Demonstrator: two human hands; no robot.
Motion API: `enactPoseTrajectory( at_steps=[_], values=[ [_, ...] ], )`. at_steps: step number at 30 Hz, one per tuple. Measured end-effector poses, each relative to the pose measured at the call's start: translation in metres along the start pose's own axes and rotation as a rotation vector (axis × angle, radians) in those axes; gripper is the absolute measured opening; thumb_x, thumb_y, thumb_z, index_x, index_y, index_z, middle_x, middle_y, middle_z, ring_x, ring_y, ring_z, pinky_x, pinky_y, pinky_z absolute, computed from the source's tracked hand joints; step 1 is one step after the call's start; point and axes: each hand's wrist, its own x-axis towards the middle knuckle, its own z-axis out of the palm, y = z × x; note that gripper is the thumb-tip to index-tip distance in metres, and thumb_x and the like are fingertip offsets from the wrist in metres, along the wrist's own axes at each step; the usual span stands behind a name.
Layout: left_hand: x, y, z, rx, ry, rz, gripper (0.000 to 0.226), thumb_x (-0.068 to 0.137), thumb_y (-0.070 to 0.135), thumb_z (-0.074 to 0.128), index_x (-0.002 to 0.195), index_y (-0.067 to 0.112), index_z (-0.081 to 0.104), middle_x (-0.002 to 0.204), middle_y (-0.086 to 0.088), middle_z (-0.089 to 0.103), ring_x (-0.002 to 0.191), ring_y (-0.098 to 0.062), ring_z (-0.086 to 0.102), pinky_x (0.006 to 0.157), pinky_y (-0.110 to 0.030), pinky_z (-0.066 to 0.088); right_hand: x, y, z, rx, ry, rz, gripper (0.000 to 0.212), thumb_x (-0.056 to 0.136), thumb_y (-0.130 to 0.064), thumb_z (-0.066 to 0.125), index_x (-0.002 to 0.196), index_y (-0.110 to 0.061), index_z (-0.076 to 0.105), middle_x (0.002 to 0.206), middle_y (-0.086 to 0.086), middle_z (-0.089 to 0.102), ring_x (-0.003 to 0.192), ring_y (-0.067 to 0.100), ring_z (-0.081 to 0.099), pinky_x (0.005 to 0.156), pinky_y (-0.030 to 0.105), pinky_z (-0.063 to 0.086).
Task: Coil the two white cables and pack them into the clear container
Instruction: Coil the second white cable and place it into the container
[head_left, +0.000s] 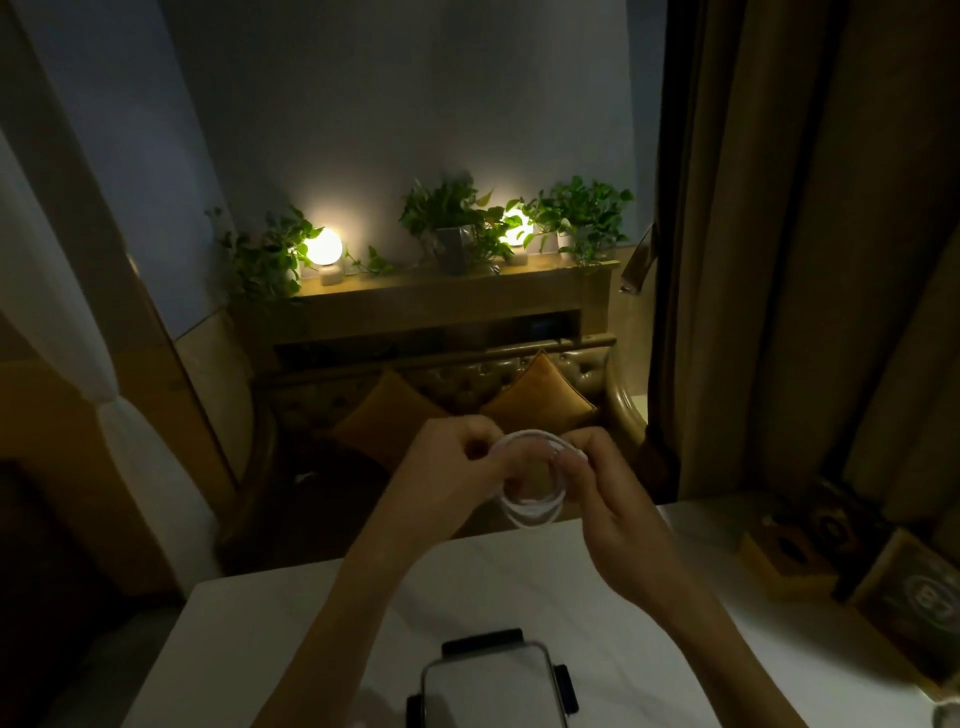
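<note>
A white cable (530, 506), wound into a round coil of several loops, hangs in the air above the far edge of the white table (270, 639). My left hand (447, 478) pinches the coil's left side. My right hand (608, 499) grips its upper right side, fingers closed over the strands. The clear container (488, 686), with dark clips on its rim, stands near the table's front edge between my forearms. I see only one cable; a second one is not visible.
Wooden boxes and a patterned dark box (914, 597) crowd the table's right side. Beyond the table is a tufted sofa with orange cushions (540, 395), a shelf with plants and two glowing lamps (322, 247). Curtains (805, 260) hang at the right.
</note>
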Motion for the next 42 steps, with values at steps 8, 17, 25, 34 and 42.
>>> enactPoseTrajectory(
  at_steps=[8, 17, 25, 34, 42],
  values=[
    [-0.003, 0.003, 0.024, -0.185, 0.065, 0.083, 0.027, 0.095, 0.034, 0.043, 0.111, 0.021, 0.058, 0.096, 0.016, 0.067, 0.094, -0.002, 0.066, 0.078, -0.015, 0.054, 0.016, -0.008, -0.004, -0.187, 0.144, -0.070, 0.025, 0.093, -0.036, 0.040, 0.101, -0.019, 0.056, 0.088, -0.011, 0.062, 0.086, 0.006, 0.064, 0.072, 0.010, 0.050],
    [-0.002, 0.005, 0.033, -0.371, 0.220, -0.004, 0.026, 0.098, 0.019, 0.042, 0.105, 0.013, 0.066, 0.087, 0.006, 0.071, 0.079, -0.002, 0.069, 0.066, -0.013, 0.054, 0.025, 0.000, -0.013, -0.099, 0.103, 0.023, 0.019, 0.095, -0.025, 0.048, 0.100, -0.030, 0.065, 0.091, -0.013, 0.069, 0.087, 0.002, 0.065, 0.069, 0.014, 0.053],
    [0.001, -0.001, 0.049, -0.097, 0.281, -0.083, 0.021, 0.100, 0.017, 0.040, 0.101, 0.014, 0.061, 0.096, -0.002, 0.064, 0.084, -0.007, 0.062, 0.073, -0.013, 0.054, 0.019, 0.011, -0.003, 0.317, -0.002, 0.333, 0.022, 0.088, -0.015, 0.057, 0.107, -0.017, 0.069, 0.089, -0.006, 0.075, 0.086, 0.010, 0.070, 0.070, 0.017, 0.057],
    [0.003, -0.001, 0.052, 0.120, 0.268, 0.000, 0.023, 0.098, 0.017, 0.043, 0.113, 0.009, 0.059, 0.106, -0.010, 0.066, 0.096, -0.023, 0.064, 0.086, -0.039, 0.053, 0.018, 0.020, -0.003, 0.736, -0.020, 0.535, 0.032, 0.079, -0.023, 0.063, 0.110, -0.018, 0.069, 0.108, 0.009, 0.071, 0.099, 0.022, 0.068, 0.084, 0.034, 0.056],
    [0.003, -0.016, 0.058, 0.160, 0.278, 0.003, 0.054, 0.089, 0.051, 0.040, 0.121, 0.012, 0.057, 0.108, -0.006, 0.067, 0.098, -0.017, 0.066, 0.084, -0.034, 0.057, 0.002, 0.018, -0.001, 0.591, 0.063, 0.329, 0.049, 0.074, -0.020, 0.072, 0.120, -0.029, 0.055, 0.112, -0.004, 0.069, 0.105, 0.015, 0.066, 0.075, 0.022, 0.056]
  ],
)
